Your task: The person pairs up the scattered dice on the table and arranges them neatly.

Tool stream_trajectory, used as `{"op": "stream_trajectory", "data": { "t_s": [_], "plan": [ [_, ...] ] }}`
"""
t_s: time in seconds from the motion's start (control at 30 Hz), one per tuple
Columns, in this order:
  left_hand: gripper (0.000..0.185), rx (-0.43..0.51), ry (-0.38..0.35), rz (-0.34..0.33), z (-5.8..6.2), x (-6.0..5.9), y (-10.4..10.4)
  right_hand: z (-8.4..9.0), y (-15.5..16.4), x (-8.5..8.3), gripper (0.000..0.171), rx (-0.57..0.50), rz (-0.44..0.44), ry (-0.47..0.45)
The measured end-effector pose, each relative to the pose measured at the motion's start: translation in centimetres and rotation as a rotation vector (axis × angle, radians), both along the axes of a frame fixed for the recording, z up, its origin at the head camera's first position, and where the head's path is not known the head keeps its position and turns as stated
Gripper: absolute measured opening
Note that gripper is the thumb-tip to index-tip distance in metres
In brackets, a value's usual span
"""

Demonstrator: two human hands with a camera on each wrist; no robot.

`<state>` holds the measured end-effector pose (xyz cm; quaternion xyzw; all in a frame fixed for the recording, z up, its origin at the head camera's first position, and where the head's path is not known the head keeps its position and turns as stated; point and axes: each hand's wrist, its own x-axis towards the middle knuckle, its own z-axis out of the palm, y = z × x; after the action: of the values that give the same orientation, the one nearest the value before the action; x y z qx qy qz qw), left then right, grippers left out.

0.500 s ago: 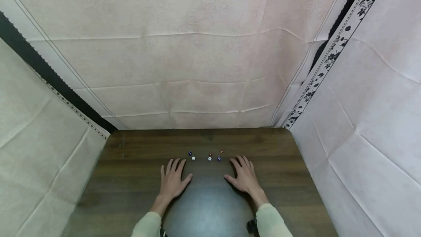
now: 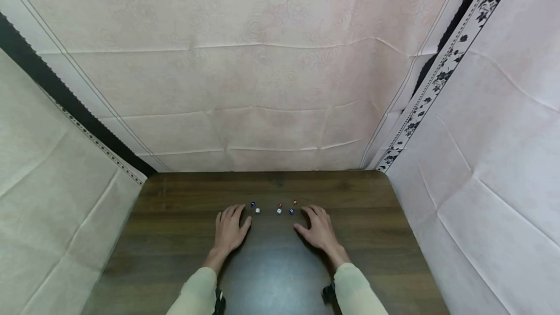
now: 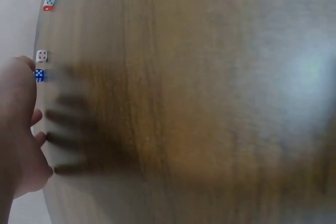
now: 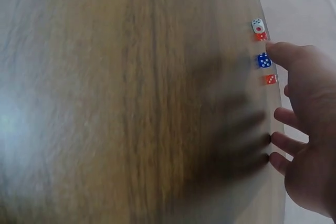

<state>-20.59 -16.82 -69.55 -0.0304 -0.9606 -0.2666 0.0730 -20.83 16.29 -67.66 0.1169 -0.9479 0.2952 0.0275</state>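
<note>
No box, bowl or tray in sight, so nothing is sitting inside anything: the dice just lie loose on the dark wooden table [image 2: 175,218]. There's a blue die [image 2: 252,204] with a white die [image 2: 257,211] right beside it, both close to the fingertips of the left hand [image 2: 229,231]. Then another white die [image 2: 278,211], a second blue die [image 2: 290,211] and two red dice [image 2: 295,202] sit in a little cluster by the right hand [image 2: 318,230].

The dice are tiny in the head view, so the pips can't be read there. Both wrist views are smeared (motion blur, mostly table grain), and the dice sit right at the frame edge. The wrists are cut off by the pale sleeves [image 2: 199,290].

Both hands are palm down over the table with fingers spread and relaxed, holding nothing. In the right wrist view the index finger [image 4: 286,53] points at the second blue die, just beside it; I can't tell if it touches.
</note>
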Motion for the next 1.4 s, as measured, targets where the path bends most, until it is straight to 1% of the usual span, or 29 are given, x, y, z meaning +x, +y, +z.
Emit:
{"op": "stream_trajectory", "data": {
  "t_s": [0.23, 0.4, 0.53, 0.7, 0.83, 0.9, 0.97, 1.07, 1.2, 1.4],
  "plan": [
    [0.048, 0.055, 0.047, -0.008, -0.4, -1.2, 0.0, -0.3, -1.0, -0.8, 0.053, -0.028, 0.005, 0.042],
    [0.041, 0.073, 0.129, -0.013, -0.8, -1.9, 0.3, -0.7, -1.5, -1.2, 0.047, -0.046, 0.007, 0.095],
    [0.036, 0.08, 0.156, -0.017, -1.0, -2.5, 0.5, -1.0, -1.9, -1.5, 0.041, -0.062, -0.006, 0.115],
    [0.031, 0.078, 0.147, -0.006, -1.0, -3.2, 0.8, -1.1, -2.3, -1.7, 0.035, -0.077, -0.037, 0.101],
    [0.031, 0.066, 0.132, 0.001, -1.0, -3.7, 0.9, -1.4, -2.6, -1.9, 0.031, -0.087, -0.054, 0.133],
    [0.031, 0.066, 0.11, 0.002, -1.0, -3.9, 0.9, -1.6, -2.8, -1.9, 0.029, -0.094, -0.059, 0.161],
    [0.031, 0.072, 0.089, 0.001, -1.0, -4.1, 0.9, -1.7, -2.9, -2.0, 0.028, -0.109, -0.07, 0.163],
    [0.03, 0.066, 0.061, 0.005, -0.8, -4.2, 1.0, -1.6, -3.1, -2.2, 0.026, -0.099, -0.094, 0.13],
    [0.029, 0.053, 0.054, 0.011, -0.3, -4.2, 1.3, -1.2, -3.5, -2.3, 0.025, -0.076, -0.13, 0.071],
    [0.025, 0.069, 0.058, 0.004, 0.0, -4.2, 1.5, -1.2, -4.0, -2.4, 0.023, -0.079, -0.164, 0.058]
  ]
}}
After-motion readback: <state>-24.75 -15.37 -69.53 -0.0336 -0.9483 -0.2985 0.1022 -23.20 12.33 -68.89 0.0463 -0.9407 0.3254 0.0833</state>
